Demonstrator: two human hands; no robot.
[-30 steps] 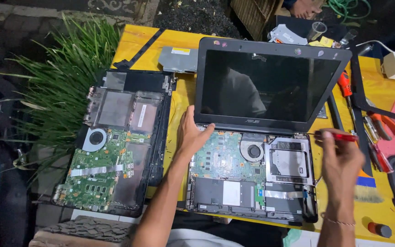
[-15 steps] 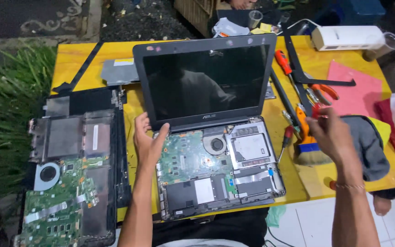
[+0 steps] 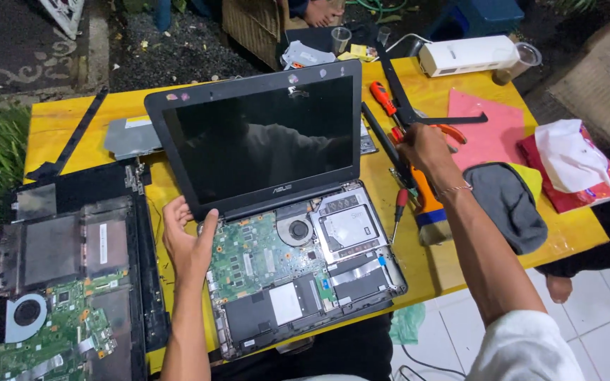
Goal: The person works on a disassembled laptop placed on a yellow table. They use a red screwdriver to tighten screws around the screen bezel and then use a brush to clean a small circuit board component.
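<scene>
An opened black laptop (image 3: 262, 141) stands on the yellow table (image 3: 58, 123), its base uncovered so the green motherboard (image 3: 255, 254), fan and drive bay show. My left hand (image 3: 188, 243) rests open, palm up, against the base's left edge by the hinge. My right hand (image 3: 425, 148) reaches over the tools to the right of the screen. Its fingers curl over a red-handled tool beside the orange-handled pliers (image 3: 455, 131), and whether it grips one is hidden. A large red screwdriver (image 3: 383, 95) lies just beyond it. A small red screwdriver (image 3: 398, 208) lies loose near the base.
A second dismantled laptop (image 3: 72, 282) lies at the left. An orange-handled brush (image 3: 428, 208), grey cloth (image 3: 510, 204), pink sheet (image 3: 488, 123), red packet with white tissue (image 3: 573, 162), white box (image 3: 467, 55) and plastic cup (image 3: 520, 60) fill the right side. Grass borders the left.
My right hand no longer holds the small red screwdriver, which lies on the table, and it has moved up to the tools. My left hand stays at the laptop's left edge.
</scene>
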